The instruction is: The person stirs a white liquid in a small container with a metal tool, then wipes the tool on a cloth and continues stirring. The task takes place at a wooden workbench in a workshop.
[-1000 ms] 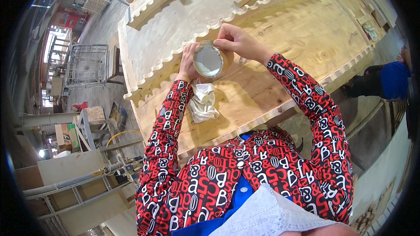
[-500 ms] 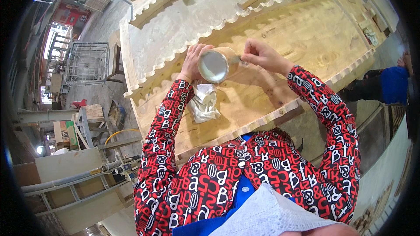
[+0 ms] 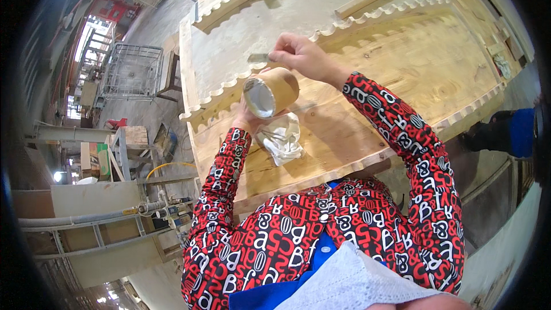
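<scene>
Tan cylinder (image 3: 282, 86): finding it in the left hand (image 3: 245, 115), tipped on its side, with the round pale end turned toward the left wrist and the wearer. Reading the left hand as curved against the wall from the left; not managing to tell the full spread of its fingers, mostly hidden behind. Seeing the right hand (image 3: 302, 58) narrowed to a pinch on a small flat greyish strip (image 3: 259, 57), just above the cylinder and apart from it in this view. Judging the cylinder light enough for one hand, stiff in the wall, probably dry and not very slippery on the tan side; not being able to tell hollow from filled. Favouring a broad hold round the middle of the wall, palm opposite fingers, against rolling; keeping fingers off the pale end and its uneven rim, likely the part most easily marked. Noting a crumpled white cloth (image 3: 282, 142) just below the left hand, nearer the body, a wooden panel (image 3: 402, 80) under both hands, and a wooden bar (image 3: 370, 1) beyond the right hand, off to its right.
</scene>
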A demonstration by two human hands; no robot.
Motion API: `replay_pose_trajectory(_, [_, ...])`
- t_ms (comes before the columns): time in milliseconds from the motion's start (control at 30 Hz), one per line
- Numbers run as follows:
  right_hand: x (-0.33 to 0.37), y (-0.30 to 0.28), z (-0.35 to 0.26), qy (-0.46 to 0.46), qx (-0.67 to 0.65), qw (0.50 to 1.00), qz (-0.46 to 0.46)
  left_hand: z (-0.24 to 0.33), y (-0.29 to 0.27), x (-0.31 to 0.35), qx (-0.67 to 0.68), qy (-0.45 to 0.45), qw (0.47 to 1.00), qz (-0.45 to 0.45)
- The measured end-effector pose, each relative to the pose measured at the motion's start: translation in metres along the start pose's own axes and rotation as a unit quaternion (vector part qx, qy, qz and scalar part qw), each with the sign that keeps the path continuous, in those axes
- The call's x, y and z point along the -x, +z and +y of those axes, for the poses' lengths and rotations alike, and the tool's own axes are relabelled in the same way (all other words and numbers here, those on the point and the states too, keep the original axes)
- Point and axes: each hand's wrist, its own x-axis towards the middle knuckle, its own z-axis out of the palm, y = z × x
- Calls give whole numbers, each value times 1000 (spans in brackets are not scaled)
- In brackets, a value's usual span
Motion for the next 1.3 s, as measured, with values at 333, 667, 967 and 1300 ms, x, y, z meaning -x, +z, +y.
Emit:
replay_pose_trajectory(333, [13, 1, 10, 48, -46, 995, -79, 9, 24, -6, -193, 99, 976, 23])
replay_pose_trajectory(667, [23, 12, 11, 34, -86, 993, -74, 19, 11, 13, -29, 6, 1000, -7])
replay_pose_trajectory(967, [48, 1, 15, 101, -113, 988, -39, 33, 11, 2, -117, 49, 992, -11])
replay_pose_trajectory(1300, [93, -38, 32, 151, -80, 984, -56, 44, 14, -4, -266, 175, 948, -20])
